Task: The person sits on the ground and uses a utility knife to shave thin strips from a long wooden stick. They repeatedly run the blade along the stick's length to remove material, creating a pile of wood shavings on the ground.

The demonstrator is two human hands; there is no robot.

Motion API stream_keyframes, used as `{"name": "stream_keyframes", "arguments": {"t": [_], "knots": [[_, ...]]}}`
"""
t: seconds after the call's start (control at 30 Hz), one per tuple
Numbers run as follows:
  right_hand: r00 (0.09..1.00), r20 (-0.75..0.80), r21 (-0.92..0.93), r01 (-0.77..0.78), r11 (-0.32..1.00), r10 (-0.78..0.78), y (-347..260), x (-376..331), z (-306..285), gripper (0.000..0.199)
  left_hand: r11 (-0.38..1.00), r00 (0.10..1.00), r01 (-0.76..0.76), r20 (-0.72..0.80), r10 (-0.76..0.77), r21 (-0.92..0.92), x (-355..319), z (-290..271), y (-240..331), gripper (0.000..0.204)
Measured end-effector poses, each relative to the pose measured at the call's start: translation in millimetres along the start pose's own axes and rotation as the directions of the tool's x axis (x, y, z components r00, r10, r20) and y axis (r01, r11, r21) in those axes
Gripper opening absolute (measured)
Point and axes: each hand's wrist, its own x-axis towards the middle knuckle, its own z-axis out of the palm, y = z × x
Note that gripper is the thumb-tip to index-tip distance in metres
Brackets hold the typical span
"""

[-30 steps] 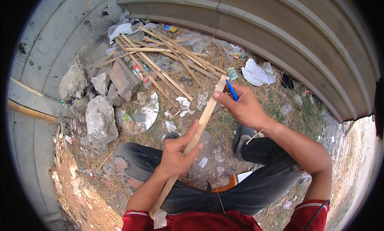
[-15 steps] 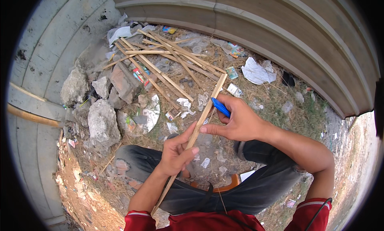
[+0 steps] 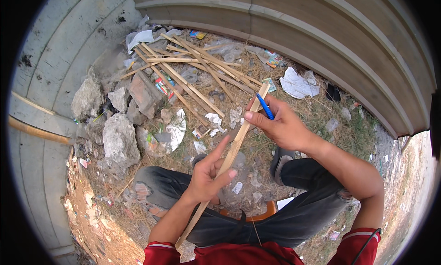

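A long, thin wooden strip (image 3: 238, 139) runs slantwise from my lap up toward the pile of strips. My left hand (image 3: 206, 178) is closed round its lower part, with the thumb on one side and the forefinger stretched along the other. Near the strip's upper end, my right hand (image 3: 282, 125) pinches the wood between thumb and fingers. That same hand holds a slim blue utility knife (image 3: 265, 106), its narrow edge showing; I cannot make out a blade.
Several loose wooden strips (image 3: 183, 83) lie crossed on the littered ground ahead. Broken concrete chunks (image 3: 120, 139) are heaped at left. Corrugated metal sheets (image 3: 321, 31) wall the far side. Below me is an orange stool (image 3: 262, 214), between my bent legs.
My right hand has shifted slightly up and right along the strip, its thumb now nearer the upper end. The blue utility knife has turned from broad side to narrow edge.
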Motion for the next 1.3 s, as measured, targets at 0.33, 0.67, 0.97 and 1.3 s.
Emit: {"name": "stream_keyframes", "arguments": {"t": [0.33, 0.67, 0.97, 1.3], "knots": [[0.96, -0.279, 0.167, 0.062, 0.984, -0.013, -14.7, 13.6, -54.8, 0.039, 0.986, 0.968, 0.167, 0.188, -0.169, 0.03, -4.4, -8.9, -0.9, 0.071], [0.949, -0.089, -0.477, 0.226, 0.849, -0.302, -10.7, -3.8, -76.3, 0.039, 0.997, 0.999, -0.04, 0.001, 0.04, 0.069, -4.3, 0.7, -11.0, 0.068], [0.96, -0.117, -0.675, 0.112, 0.729, -0.256, -23.3, -4.6, -64.8, 0.037, 0.985, 0.99, -0.134, -0.022, 0.137, 0.111, 1.0, 7.1, -16.2, 0.064], [0.969, -0.047, -0.623, 0.161, 0.765, -0.243, -20.9, -5.7, -57.6, 0.039, 1.0, 1.0, -0.021, -0.002, 0.021, -0.011, -4.7, -2.8, -19.4, 0.065]]}}
